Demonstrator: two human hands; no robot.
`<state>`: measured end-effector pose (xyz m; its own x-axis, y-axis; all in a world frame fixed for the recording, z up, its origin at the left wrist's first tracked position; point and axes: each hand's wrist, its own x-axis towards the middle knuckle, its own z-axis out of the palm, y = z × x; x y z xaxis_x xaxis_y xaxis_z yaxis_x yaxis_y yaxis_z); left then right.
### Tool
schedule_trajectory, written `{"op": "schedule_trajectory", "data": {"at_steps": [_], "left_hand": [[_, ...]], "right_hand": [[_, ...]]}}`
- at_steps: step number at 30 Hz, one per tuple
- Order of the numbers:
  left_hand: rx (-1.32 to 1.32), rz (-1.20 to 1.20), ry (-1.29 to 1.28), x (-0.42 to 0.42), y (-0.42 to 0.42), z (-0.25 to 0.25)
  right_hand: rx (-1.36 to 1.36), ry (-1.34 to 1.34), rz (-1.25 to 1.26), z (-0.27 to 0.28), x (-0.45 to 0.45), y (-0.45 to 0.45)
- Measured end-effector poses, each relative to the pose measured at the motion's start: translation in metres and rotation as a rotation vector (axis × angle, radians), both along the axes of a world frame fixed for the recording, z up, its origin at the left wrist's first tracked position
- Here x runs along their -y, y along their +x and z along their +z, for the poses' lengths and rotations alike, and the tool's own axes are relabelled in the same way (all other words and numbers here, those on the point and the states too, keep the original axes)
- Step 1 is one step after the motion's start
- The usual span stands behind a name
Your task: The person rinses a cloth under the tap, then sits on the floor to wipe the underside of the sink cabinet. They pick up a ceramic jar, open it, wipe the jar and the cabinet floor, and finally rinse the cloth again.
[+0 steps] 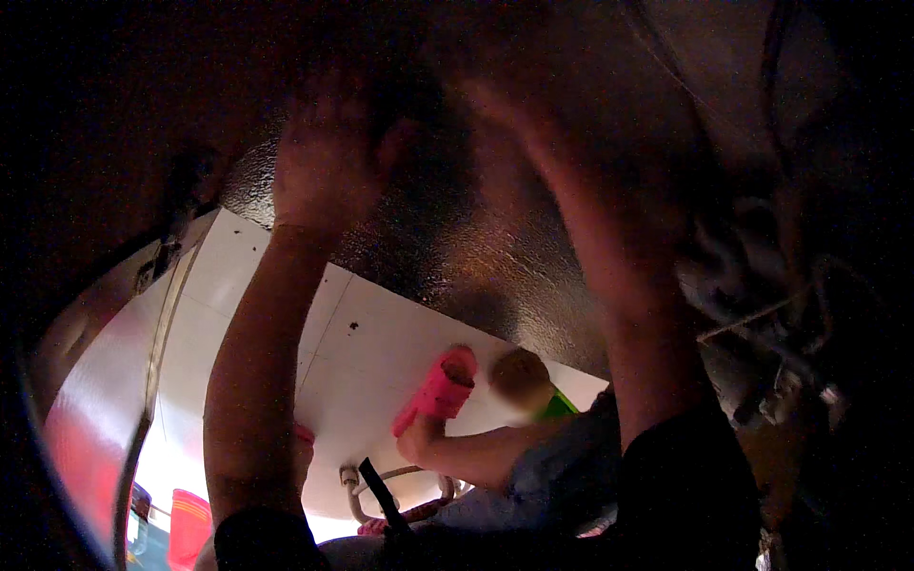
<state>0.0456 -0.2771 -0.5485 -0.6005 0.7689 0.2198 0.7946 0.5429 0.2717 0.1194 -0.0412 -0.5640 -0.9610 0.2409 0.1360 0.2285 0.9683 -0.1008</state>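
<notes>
My left hand (pixel 325 160) reaches forward over a dark, glossy, textured surface (pixel 414 235), its thumb apart from the palm. Its fingertips fade into deep shadow, so whatever they touch is hidden. To the right, my right forearm (pixel 607 235) stretches toward the same dark area. My right hand (pixel 475 93) is dim and blurred, and its fingers cannot be made out. Whether either hand holds something does not show.
White floor tiles (pixel 343 371) lie below, with a pink slipper (pixel 446 385) on a foot. Near it are a brown rounded thing (pixel 521 378) and something green (pixel 560 405). Tubular metal legs (pixel 353 492), a red bucket (pixel 189 528) and tangled cords (pixel 778 321) are also visible.
</notes>
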Motion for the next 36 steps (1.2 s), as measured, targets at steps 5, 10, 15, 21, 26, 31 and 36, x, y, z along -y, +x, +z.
{"op": "schedule_trajectory", "data": {"at_steps": [5,10,15,21,26,31,36], "left_hand": [[-0.256,0.08,0.074,0.0,-0.009,-0.032],[-0.184,0.051,-0.014,-0.004,-0.004,-0.012],[-0.032,0.031,-0.031,0.005,0.003,-0.001],[0.054,0.057,-0.049,0.003,0.005,0.009],[0.162,-0.002,-0.035,0.004,0.007,0.012],[-0.095,0.047,0.033,0.011,0.008,-0.027],[0.071,0.051,0.194,0.009,0.011,-0.013]], "right_hand": [[0.008,-0.06,-0.097,0.009,-0.025,0.079],[0.024,0.037,-0.229,0.009,-0.038,0.036],[-0.028,-0.043,0.135,-0.003,0.036,0.014],[0.042,0.034,-0.149,-0.001,-0.066,-0.028],[0.057,0.057,-0.176,0.005,-0.085,-0.029],[0.032,0.053,-0.132,0.003,-0.068,-0.043],[-0.019,0.035,-0.061,-0.002,-0.01,-0.051]]}}
